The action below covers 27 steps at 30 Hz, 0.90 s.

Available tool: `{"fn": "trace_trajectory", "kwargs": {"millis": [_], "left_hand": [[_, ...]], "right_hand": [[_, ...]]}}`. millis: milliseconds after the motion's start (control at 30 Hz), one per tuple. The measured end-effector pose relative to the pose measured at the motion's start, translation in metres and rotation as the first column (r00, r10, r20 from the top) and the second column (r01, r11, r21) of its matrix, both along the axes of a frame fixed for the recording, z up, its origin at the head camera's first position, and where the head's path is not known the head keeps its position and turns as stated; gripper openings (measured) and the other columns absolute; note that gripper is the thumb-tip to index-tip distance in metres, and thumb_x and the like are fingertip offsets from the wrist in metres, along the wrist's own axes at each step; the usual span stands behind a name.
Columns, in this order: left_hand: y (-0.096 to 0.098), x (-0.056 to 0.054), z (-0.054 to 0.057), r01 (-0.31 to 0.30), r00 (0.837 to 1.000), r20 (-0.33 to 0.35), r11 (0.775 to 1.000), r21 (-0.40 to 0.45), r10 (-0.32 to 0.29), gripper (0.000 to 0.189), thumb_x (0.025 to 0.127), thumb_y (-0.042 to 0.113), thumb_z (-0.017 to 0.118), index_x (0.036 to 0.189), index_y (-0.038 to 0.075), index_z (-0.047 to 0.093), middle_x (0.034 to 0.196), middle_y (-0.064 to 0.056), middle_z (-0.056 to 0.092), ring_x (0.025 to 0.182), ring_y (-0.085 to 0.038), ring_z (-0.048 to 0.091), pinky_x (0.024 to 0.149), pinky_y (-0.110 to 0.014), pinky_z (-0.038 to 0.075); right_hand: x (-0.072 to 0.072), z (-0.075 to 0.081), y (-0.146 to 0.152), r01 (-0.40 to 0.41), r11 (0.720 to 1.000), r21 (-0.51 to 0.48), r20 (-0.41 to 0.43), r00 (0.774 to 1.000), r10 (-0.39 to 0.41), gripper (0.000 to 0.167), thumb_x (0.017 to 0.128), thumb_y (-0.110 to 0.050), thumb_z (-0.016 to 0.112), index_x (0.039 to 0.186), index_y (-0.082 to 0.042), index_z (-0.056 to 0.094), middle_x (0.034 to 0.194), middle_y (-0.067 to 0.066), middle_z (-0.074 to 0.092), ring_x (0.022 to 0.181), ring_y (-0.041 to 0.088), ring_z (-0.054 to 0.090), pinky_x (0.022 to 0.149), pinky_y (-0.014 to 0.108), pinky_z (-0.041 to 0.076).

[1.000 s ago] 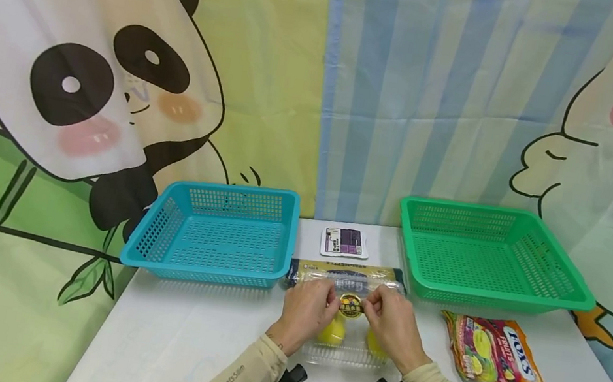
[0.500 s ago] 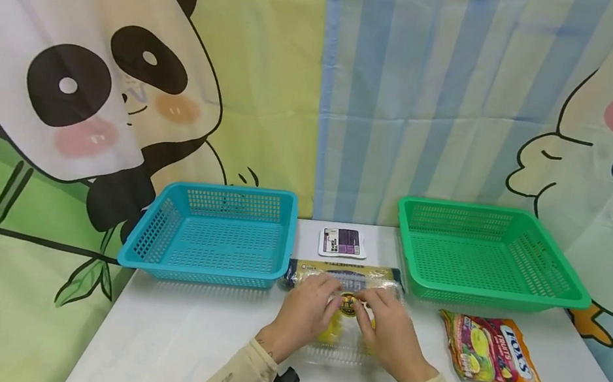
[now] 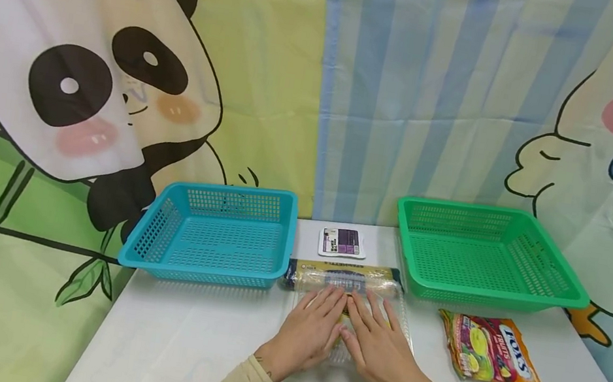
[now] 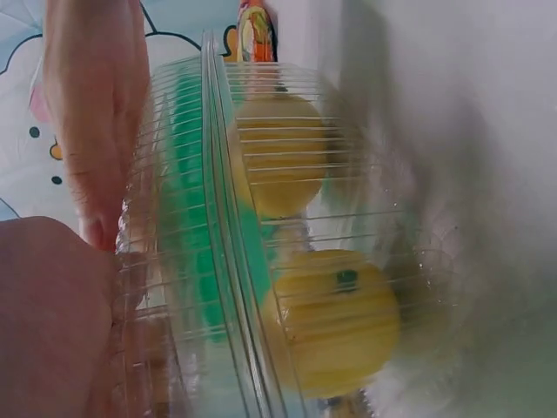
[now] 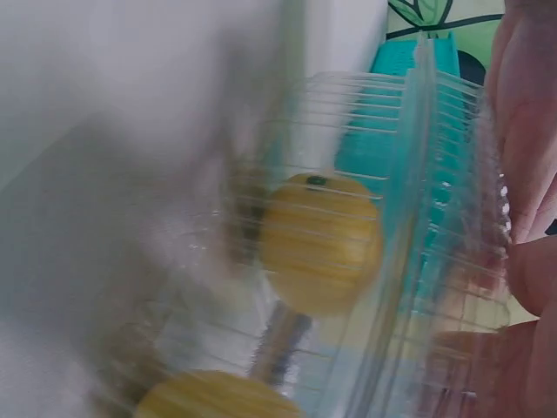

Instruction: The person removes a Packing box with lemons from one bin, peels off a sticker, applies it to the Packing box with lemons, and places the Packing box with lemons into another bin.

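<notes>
A clear ribbed plastic clamshell box (image 4: pixel 218 200) sits on the table, its lid down. Two yellow round fruits (image 4: pixel 331 322) with small green stem spots show through its wall in both wrist views. My left hand (image 3: pixel 305 326) lies on the lid with straight fingers angled inward. From the other side my right hand (image 3: pixel 384 348) rests on the lid too, fingers extended, its fingertips close to the left ones. A black and gold round sticker (image 3: pixel 347 309) on the lid is mostly hidden under the fingers.
Directly behind the box lies a spaghetti pack (image 3: pixel 341 275), with a white packet with a purple label (image 3: pixel 343 243) beyond. A blue basket (image 3: pixel 232 269) stands left, a green basket (image 3: pixel 496 292) right. A FOX'S candy bag (image 3: pixel 491 350) lies front right.
My fingers were bent and pinching at the sticker on the lid; they have straightened and now lie flat over it. The box and the other things stay in place.
</notes>
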<state>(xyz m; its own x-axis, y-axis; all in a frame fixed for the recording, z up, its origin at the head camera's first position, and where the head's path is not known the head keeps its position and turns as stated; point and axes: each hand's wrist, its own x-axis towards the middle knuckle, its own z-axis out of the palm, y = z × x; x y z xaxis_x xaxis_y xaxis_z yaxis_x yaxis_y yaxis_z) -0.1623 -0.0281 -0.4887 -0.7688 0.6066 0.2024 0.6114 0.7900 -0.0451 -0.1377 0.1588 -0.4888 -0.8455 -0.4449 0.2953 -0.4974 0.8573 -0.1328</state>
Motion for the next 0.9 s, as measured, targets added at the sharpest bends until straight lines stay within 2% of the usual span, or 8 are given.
{"fn": "trace_trajectory", "kwargs": {"millis": [133, 467, 600, 733, 900], "left_hand": [[-0.001, 0.001, 0.001, -0.014, 0.999, 0.039, 1.0, -0.018, 0.015, 0.055, 0.11, 0.037, 0.032, 0.156, 0.007, 0.039, 0.162, -0.008, 0.039, 0.151, -0.024, 0.035, 0.121, -0.045, 0.033], [-0.002, 0.003, 0.001, -0.078, 0.991, 0.104, 0.997, -0.027, 0.081, 0.059, 0.11, 0.041, 0.03, 0.157, 0.007, 0.037, 0.164, -0.009, 0.035, 0.152, -0.025, 0.032, 0.124, -0.044, 0.028], [-0.003, 0.002, 0.002, -0.093, 0.99, 0.107, 0.995, -0.032, 0.096, 0.06, 0.11, 0.043, 0.028, 0.157, 0.007, 0.036, 0.164, -0.009, 0.035, 0.153, -0.024, 0.031, 0.125, -0.042, 0.026], [-0.004, 0.002, 0.002, -0.083, 0.991, 0.106, 0.996, -0.027, 0.086, 0.059, 0.11, 0.042, 0.029, 0.157, 0.006, 0.037, 0.163, -0.009, 0.036, 0.152, -0.025, 0.031, 0.125, -0.042, 0.027], [-0.007, 0.003, 0.003, -0.089, 0.991, 0.097, 0.996, -0.021, 0.091, 0.059, 0.11, 0.042, 0.03, 0.156, 0.006, 0.039, 0.162, -0.01, 0.037, 0.152, -0.026, 0.033, 0.125, -0.042, 0.027]], "right_hand": [[0.001, -0.001, 0.001, 0.001, 1.0, 0.007, 0.018, 1.0, -0.001, 0.059, 0.107, -0.041, 0.045, 0.151, -0.001, 0.044, 0.159, 0.014, 0.041, 0.151, 0.039, 0.03, 0.122, 0.06, 0.021], [0.002, -0.002, 0.007, 0.03, 0.998, 0.05, -0.032, 0.999, -0.029, 0.059, 0.106, -0.041, 0.046, 0.149, -0.001, 0.048, 0.156, 0.014, 0.046, 0.147, 0.041, 0.038, 0.121, 0.059, 0.026], [0.002, -0.002, 0.011, 0.045, 0.998, 0.051, -0.017, 0.999, -0.044, 0.058, 0.107, -0.04, 0.046, 0.15, -0.001, 0.047, 0.156, 0.014, 0.046, 0.147, 0.04, 0.037, 0.121, 0.058, 0.025], [0.004, -0.001, 0.014, 0.062, 0.997, 0.048, -0.008, 0.998, -0.062, 0.058, 0.106, -0.04, 0.047, 0.149, -0.002, 0.049, 0.155, 0.014, 0.047, 0.147, 0.039, 0.038, 0.121, 0.058, 0.027], [0.004, -0.001, 0.014, 0.059, 0.998, 0.033, -0.024, 0.998, -0.058, 0.057, 0.106, -0.039, 0.049, 0.148, -0.001, 0.05, 0.154, 0.015, 0.048, 0.146, 0.039, 0.04, 0.119, 0.058, 0.029]]}}
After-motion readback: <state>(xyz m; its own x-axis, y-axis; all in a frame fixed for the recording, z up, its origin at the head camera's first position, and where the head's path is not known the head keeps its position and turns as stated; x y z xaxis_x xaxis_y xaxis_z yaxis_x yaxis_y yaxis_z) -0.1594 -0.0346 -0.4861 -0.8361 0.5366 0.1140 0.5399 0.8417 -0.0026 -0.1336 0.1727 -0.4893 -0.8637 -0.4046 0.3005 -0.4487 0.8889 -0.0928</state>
